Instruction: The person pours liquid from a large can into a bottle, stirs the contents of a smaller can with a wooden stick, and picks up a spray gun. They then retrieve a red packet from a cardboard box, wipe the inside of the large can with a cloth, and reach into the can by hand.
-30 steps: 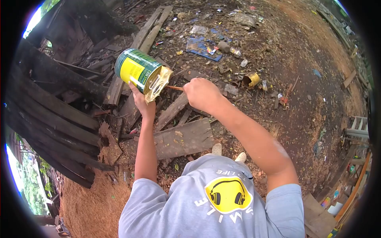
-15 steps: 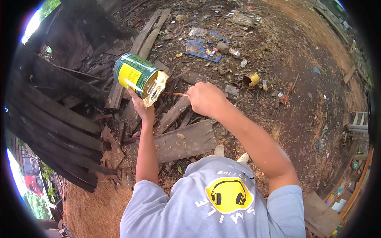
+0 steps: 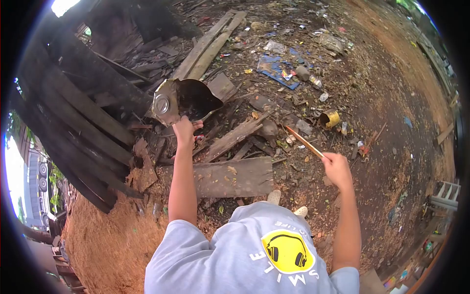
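My left hand [image 3: 184,131] grips a large tin can [image 3: 199,98] from below. The can's dark inside faces me, and its bent-back lid [image 3: 163,104], with a round ridged centre, hangs at the left side. Out to the right, my right hand [image 3: 338,169] is closed around one end of a thin wooden stick [image 3: 304,140]. The stick slants up and left, its far end apart from the can. I cannot make out what the can holds.
Weathered planks [image 3: 225,177] lie ahead of my feet. Dark corrugated sheets [image 3: 73,132] lean on the left above a sawdust heap [image 3: 105,240]. A yellowish tin [image 3: 329,119] and a blue scrap [image 3: 277,71] lie among litter. A ladder [image 3: 445,195] is at far right.
The can has turned from showing its green and yellow label to showing its dark opening and lid. My right hand has moved right and down, drawing the stick away from the can.
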{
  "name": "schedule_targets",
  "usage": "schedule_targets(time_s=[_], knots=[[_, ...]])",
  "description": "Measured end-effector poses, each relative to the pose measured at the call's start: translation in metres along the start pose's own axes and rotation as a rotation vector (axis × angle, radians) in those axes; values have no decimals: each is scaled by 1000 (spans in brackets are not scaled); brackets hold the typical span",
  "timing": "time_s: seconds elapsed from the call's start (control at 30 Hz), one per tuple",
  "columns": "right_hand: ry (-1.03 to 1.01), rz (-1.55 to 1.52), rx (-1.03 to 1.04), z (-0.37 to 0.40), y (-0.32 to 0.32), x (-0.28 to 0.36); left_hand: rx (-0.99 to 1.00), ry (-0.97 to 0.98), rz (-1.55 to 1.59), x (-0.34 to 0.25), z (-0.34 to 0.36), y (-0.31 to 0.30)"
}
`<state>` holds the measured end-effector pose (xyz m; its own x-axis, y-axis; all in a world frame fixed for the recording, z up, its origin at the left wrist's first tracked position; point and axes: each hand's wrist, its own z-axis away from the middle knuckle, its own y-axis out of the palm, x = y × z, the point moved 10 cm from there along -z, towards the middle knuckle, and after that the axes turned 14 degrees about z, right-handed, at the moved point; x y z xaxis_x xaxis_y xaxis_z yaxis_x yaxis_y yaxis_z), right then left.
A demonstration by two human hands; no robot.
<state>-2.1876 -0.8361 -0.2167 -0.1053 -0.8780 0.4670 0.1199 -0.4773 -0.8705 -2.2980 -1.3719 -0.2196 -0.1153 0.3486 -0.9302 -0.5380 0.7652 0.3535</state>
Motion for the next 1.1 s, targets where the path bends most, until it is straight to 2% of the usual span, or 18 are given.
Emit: schedule_targets(time_s=[0.1,0.17,0.3,0.4,0.5,0.53,0.6,0.67,0.7,0.77,0.8,0.9,0.97,1.03,1.07,1.1], knots=[[186,-66,-20,21,6,-60,23,38,-9,-11,13,5],[271,-152,8,33,16,-93,-3,-2,-27,-5,11,-2],[405,-312,21,55,25,-120,-17,-60,1,-3,22,2],[361,-370,-8,61,23,-115,-51,-45,25,-5,30,7],[299,-418,-60,60,26,-106,-86,-29,-116,-9,44,16],[283,-453,-51,59,28,-99,-88,28,-169,-4,43,15],[273,-464,-49,62,33,-97,24,353,-607,-11,36,11],[303,-454,-37,64,46,-111,90,826,-997,-40,72,51],[326,-470,-23,67,54,-121,139,1041,-871,-45,83,54],[414,-554,-1,76,68,-147,23,1081,-827,-42,71,35],[427,-520,-77,83,71,-171,24,1065,-805,-47,66,33],[742,-769,-195,134,108,-272,44,1122,-781,-73,69,42],[969,-829,-311,196,104,-315,4,1222,-800,-85,49,31],[1120,-683,-325,264,124,-373,18,1273,-782,-115,79,55],[1098,-366,-312,298,140,-411,-15,1287,-801,-121,71,51],[1126,-224,-327,340,159,-434,17,1386,-776,-129,76,54]])
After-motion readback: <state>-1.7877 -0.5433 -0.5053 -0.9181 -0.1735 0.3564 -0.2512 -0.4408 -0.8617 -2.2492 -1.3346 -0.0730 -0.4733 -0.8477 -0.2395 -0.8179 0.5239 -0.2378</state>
